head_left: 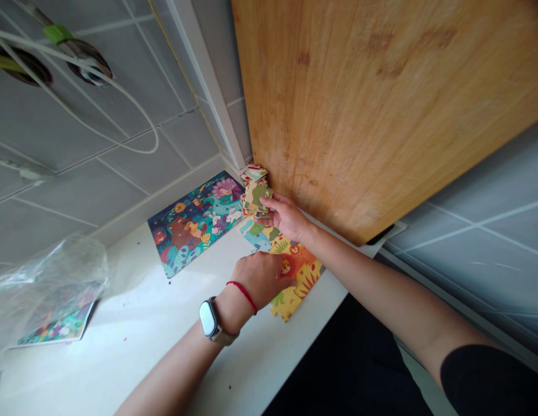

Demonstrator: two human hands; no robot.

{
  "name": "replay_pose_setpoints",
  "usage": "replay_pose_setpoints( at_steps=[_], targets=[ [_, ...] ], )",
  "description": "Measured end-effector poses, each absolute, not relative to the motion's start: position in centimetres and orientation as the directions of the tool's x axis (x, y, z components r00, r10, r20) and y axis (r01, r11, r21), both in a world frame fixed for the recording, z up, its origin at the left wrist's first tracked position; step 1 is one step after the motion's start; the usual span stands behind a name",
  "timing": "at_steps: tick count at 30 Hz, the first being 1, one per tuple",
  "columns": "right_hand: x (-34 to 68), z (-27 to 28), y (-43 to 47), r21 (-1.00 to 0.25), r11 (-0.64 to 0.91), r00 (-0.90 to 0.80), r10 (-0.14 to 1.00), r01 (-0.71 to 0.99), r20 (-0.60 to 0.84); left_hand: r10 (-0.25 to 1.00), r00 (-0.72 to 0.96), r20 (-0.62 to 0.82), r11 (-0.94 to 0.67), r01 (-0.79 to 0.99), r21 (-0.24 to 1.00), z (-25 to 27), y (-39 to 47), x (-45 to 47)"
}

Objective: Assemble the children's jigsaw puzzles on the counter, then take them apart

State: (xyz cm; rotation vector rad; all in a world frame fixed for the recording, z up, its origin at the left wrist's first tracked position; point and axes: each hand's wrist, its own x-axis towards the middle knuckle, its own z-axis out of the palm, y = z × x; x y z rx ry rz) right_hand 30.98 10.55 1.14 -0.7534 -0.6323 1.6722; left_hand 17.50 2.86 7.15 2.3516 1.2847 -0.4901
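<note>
My right hand [286, 218] is at the pile of loose jigsaw pieces [247, 203], its thumb and fingers closed on a puzzle piece [259, 195] with a green shape on a beige ground. Below it lies a partly joined jigsaw puzzle [310, 277] with yellow, orange and blue areas and animal pictures. My left hand [260, 278] rests palm down over this puzzle's left part, thumb and index finger apart; its other fingers are mostly hidden. To the left is a dark blue picture sheet [195, 225] with colourful animals, flat on the white tabletop [160, 329].
A large wooden board [364, 104] leans upright behind the pieces. Clear plastic wrapping [56, 277] covers another printed picture [60, 320] at the left. A loose white cable [143, 147] hangs from the tiled wall. The table's front edge runs close beside the joined puzzle.
</note>
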Motion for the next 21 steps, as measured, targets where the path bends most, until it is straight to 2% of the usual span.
replay_pose_setpoints(
  at_steps=[7,12,17,21],
  targets=[
    [31.0,1.2,10.5,-0.742,-0.215,-0.157,0.976,-0.635,-0.148,0.709,0.494,-0.503,-0.482,0.861,0.165,6.7,2.6,18.0],
    [31.0,1.2,10.5,-0.746,-0.207,-0.15,0.978,-0.633,-0.143,0.667,0.527,-0.527,-0.475,0.846,0.244,7.5,3.9,16.4],
    [30.9,1.2,10.5,-0.744,-0.215,-0.154,0.976,-0.633,-0.152,0.716,0.491,-0.497,-0.455,0.868,0.202,8.0,4.7,15.5],
    [31.0,1.1,10.6,-0.744,-0.218,-0.152,0.976,-0.632,-0.157,0.679,0.498,-0.539,-0.479,0.857,0.187,7.2,4.2,16.1]
  ],
)
